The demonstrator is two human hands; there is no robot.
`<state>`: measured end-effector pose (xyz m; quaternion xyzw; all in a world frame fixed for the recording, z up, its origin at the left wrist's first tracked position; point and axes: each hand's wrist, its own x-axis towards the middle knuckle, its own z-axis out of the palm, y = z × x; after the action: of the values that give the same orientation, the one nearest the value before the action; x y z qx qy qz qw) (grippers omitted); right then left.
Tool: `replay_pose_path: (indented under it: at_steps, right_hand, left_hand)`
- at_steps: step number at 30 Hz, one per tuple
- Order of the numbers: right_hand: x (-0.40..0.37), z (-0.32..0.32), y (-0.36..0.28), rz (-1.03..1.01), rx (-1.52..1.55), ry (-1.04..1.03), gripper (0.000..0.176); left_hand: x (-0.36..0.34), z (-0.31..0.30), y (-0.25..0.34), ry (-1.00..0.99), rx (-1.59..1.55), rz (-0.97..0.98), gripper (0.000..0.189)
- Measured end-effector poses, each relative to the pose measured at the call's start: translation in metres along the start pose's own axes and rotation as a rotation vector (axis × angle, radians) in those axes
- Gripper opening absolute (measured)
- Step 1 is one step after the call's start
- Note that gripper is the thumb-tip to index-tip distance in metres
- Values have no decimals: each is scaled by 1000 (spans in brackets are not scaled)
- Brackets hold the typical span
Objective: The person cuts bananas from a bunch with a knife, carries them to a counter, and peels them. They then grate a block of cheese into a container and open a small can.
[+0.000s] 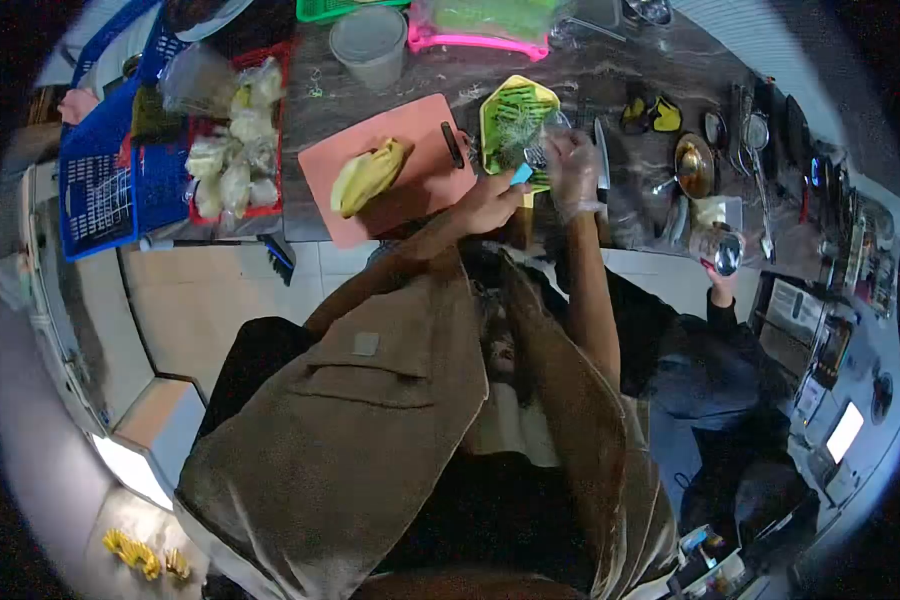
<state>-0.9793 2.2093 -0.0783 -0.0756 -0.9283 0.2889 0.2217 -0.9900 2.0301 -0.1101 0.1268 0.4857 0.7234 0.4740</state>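
My left hand is closed around a small light-blue item at the near edge of a yellow-green tray. Green strips and some clear plastic lie in that tray. At the tray's right side, my right hand, in a clear glove, has its fingers bent together near the plastic; what they hold, I cannot make out. Just right of this hand a knife blade lies on the counter. Further left, a pale yellow-green vegetable rests on the pink cutting board.
Blue crates and a red basket of bagged food stand left. A lidded tub and pink-edged rack are at the back. Right are a metal bowl, utensils and another person's hand.
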Motion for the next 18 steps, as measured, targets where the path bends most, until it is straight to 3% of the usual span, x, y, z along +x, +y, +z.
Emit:
replay_pose_path:
  at_steps: [1,3,5,6,7,9,10,11,13,14,15,16,18]
  right_hand:
    - [4,2,0,187,100,5,17]
    - [13,0,3,80,14,6,19]
    - [18,3,3,40,-134,-36,19]
    - [17,6,0,230,3,-23,12]
    - [13,8,-1,230,3,-20,12]
    - [3,11,-3,209,-139,-9,22]
    - [-21,29,46,176,136,67,31]
    - [-26,16,77,172,281,61,37]
    - [7,-128,163,60,559,-331,65]
    - [24,-182,194,-47,587,-494,81]
    - [20,-159,200,52,274,-383,84]
    - [29,-157,184,-276,-49,-257,89]
    - [44,-142,187,-215,31,-388,94]
  left_hand:
    - [-4,2,6,18,153,46,17]
    - [-11,3,17,-5,183,-24,15]
    - [-14,-2,12,93,535,255,17]
    - [-17,-8,11,31,389,106,19]
    - [-18,-10,8,29,390,107,19]
    - [-18,-14,2,66,486,274,20]
    - [-25,-16,19,5,416,96,20]
    - [-23,-21,17,2,414,95,20]
    - [-17,-29,5,-29,354,87,18]
    - [-18,-23,10,80,512,269,17]
    - [-20,-23,12,77,507,266,17]
    - [-21,-23,14,39,542,152,18]
    - [-22,-25,20,-8,583,44,18]
